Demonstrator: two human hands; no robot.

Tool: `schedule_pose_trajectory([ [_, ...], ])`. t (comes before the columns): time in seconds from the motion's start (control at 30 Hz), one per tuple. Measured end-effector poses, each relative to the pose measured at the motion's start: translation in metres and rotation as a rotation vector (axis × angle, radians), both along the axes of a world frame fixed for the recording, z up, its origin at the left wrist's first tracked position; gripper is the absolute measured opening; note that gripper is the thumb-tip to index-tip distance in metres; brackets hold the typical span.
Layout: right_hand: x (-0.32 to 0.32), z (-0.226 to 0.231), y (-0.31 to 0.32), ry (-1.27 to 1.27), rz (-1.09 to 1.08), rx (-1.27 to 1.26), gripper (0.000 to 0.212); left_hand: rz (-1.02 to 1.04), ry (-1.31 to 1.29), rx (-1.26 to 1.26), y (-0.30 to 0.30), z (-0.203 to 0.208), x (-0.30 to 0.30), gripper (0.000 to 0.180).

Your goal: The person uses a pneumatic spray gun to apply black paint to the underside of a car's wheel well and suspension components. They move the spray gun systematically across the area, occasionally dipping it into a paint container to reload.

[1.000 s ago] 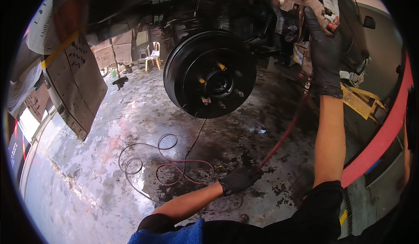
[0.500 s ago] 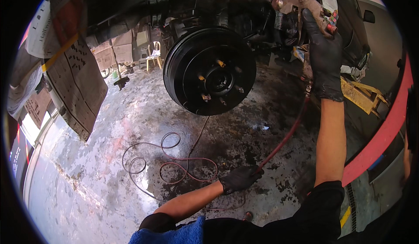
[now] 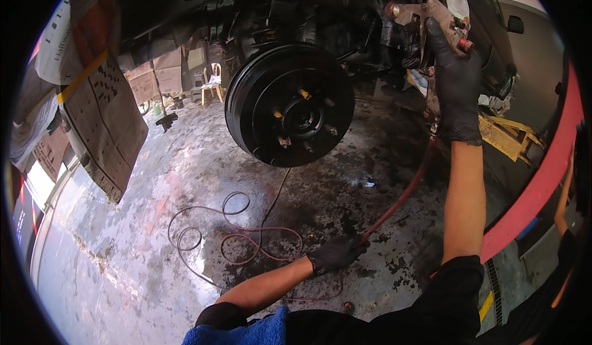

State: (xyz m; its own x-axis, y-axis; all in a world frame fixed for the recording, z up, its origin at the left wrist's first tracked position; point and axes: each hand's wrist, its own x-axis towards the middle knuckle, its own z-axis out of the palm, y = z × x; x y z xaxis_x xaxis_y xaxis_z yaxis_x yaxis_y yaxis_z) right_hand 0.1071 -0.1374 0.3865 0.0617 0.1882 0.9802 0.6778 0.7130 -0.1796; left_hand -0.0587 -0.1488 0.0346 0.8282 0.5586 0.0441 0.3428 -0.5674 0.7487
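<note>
- Nearest to you, your left hand [image 3: 336, 253] is reaching down toward the floor [image 3: 154, 246], gloved in black, with its fingers closing around the low end of the red hose [image 3: 401, 197].
- From that hand the red hose is running up and to the right, its long axis slanting toward your raised right arm, so you are holding both ends of the line and the left hand is the nearer one to its slack.
- Just left of your left hand, thinner loops of cord [image 3: 237, 237] are lying coiled on the stained floor, close to your fingers without touching them.
- Above and ahead of your left hand, the black brake drum [image 3: 290, 104] is hanging with its studs facing you, well apart from both hands.
- Farthest off, your right hand [image 3: 455, 79] is stretching up at full reach, fingers wrapping around the metal tool [image 3: 428, 15] where the hose is ending; I cannot tell how tightly you are squeezing it.
- To the right of that hand, a yellow stand [image 3: 509, 136] is resting beside the red bodywork [image 3: 542, 178].
</note>
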Motion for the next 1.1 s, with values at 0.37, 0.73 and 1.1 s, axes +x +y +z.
schedule_pose_trajectory([
  [0.37,-0.015,-0.003,-0.003,0.045,0.045,0.078,0.032,0.000,-0.005,0.010,0.005,-0.001,-0.001,0.041],
  [0.73,-0.004,0.009,0.003,0.111,0.067,0.013,0.025,0.076,-0.060,0.138,0.015,-0.001,0.001,0.038],
  [1.1,0.003,0.014,0.007,-0.073,0.151,0.098,0.035,0.081,-0.099,0.154,0.017,-0.006,0.003,0.037],
])
